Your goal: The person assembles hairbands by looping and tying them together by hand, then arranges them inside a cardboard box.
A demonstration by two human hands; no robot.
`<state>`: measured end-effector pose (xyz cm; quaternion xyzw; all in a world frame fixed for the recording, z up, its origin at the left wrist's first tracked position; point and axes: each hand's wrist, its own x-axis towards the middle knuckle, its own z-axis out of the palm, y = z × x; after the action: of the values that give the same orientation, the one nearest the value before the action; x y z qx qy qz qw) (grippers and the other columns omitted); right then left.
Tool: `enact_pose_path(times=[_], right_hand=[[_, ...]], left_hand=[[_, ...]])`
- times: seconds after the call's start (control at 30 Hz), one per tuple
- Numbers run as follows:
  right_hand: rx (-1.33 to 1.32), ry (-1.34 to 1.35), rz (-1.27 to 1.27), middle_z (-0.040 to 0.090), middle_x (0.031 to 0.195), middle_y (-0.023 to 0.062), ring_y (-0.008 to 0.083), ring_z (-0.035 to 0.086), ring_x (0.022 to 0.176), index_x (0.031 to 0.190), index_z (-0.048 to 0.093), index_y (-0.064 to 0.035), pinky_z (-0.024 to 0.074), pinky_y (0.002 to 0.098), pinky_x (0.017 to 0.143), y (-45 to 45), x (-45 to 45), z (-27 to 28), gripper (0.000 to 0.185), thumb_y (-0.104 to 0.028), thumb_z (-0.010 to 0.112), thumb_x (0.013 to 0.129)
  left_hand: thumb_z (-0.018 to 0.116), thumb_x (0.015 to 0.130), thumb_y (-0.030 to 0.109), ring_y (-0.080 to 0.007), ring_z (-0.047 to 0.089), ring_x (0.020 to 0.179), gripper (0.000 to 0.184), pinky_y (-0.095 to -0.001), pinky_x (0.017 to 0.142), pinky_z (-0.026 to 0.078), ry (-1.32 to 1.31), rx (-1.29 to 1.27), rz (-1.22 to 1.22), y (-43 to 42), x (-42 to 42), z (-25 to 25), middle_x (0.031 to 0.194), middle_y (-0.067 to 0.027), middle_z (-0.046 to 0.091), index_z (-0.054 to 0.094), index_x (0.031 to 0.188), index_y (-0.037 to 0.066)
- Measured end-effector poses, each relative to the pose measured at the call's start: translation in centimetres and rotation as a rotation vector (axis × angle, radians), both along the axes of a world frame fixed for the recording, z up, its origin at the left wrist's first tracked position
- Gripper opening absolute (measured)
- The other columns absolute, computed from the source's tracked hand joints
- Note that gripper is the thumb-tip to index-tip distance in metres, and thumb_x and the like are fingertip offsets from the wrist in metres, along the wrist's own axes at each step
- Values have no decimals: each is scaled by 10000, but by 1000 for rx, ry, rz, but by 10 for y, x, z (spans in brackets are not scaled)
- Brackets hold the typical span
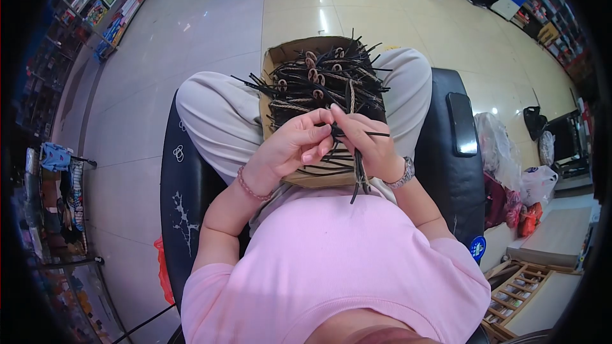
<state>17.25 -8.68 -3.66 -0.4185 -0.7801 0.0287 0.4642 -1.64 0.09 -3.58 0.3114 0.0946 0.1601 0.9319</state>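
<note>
The left hand (305, 139) and right hand (375, 143) pinch a cord (359, 169) over the box (270, 67); knotting seems underway; the next move likely calls for steady, even tension.

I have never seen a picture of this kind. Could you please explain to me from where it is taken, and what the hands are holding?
There is no machine here, only a person's two bare hands. The single picture comes from a camera worn on the head, so the pink shirt below is the wearer's own. The left hand has a bracelet at its wrist; the right hand has a watch. Together they pinch dark cord strands, with some ends hanging down. Between the knees sits an open cardboard box holding many black and tan cords. A phone lies on the black armrest at the right.
</note>
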Motion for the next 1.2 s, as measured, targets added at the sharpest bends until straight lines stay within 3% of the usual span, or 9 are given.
enact_pose_path(times=[0.13,0.27,0.3,0.43,0.63,0.8,0.93,1.1,1.2], right_hand=[[-39,-31,63,659,994,168,211,618,778,1347,495,73,508,271,657,-3,0,2,558,64,626,804],[-517,966,176,650,939,168,194,612,772,1400,430,59,512,254,642,-7,-9,0,557,8,590,869],[-517,968,176,650,939,168,194,612,772,1400,430,59,512,254,642,-8,-12,1,557,8,590,869],[-620,1228,361,640,890,165,191,601,749,1433,380,43,512,242,630,-10,-20,9,563,-55,561,908],[-644,1297,298,636,871,161,191,598,737,1425,393,42,498,233,627,-15,-27,14,548,-82,557,917],[-681,1277,329,640,871,167,184,594,727,1420,396,46,492,229,624,-19,-26,15,532,-89,547,928],[-700,1231,322,641,864,169,179,591,727,1416,400,46,488,226,624,-21,-26,11,529,-92,551,929],[-733,1255,311,644,841,162,176,591,708,1421,404,34,487,226,613,-21,-21,14,531,-88,550,925],[-759,1218,321,648,834,156,171,595,702,1429,398,30,488,223,608,-18,-13,14,538,-72,546,922]], left_hand=[[507,1007,106,-80,492,531,150,-166,474,385,96,77,-57,7,-4,6,777,-85,636,586,1120,47],[515,939,3,-87,532,659,187,-221,585,447,373,1095,514,7,0,27,857,-68,663,610,1101,8],[515,939,3,-87,532,659,187,-221,585,447,374,1095,512,5,2,26,857,-68,663,610,1101,8],[565,874,3,-163,530,681,127,-278,671,449,208,1668,603,-8,15,18,780,-30,641,633,981,6],[617,794,34,-189,508,632,149,-290,652,424,192,1843,698,1,22,11,764,-36,630,651,939,43],[643,775,79,-174,503,623,153,-294,632,392,362,2107,669,17,16,4,749,-24,620,650,927,74],[659,760,104,-161,493,608,148,-298,612,371,460,2230,810,30,15,-2,743,-7,616,647,907,91],[640,766,74,-181,490,591,177,-308,641,387,545,2367,929,29,8,5,763,-36,619,668,940,86],[618,784,28,-166,515,601,206,-289,645,409,520,2342,858,23,6,16,799,-44,640,670,982,58]])
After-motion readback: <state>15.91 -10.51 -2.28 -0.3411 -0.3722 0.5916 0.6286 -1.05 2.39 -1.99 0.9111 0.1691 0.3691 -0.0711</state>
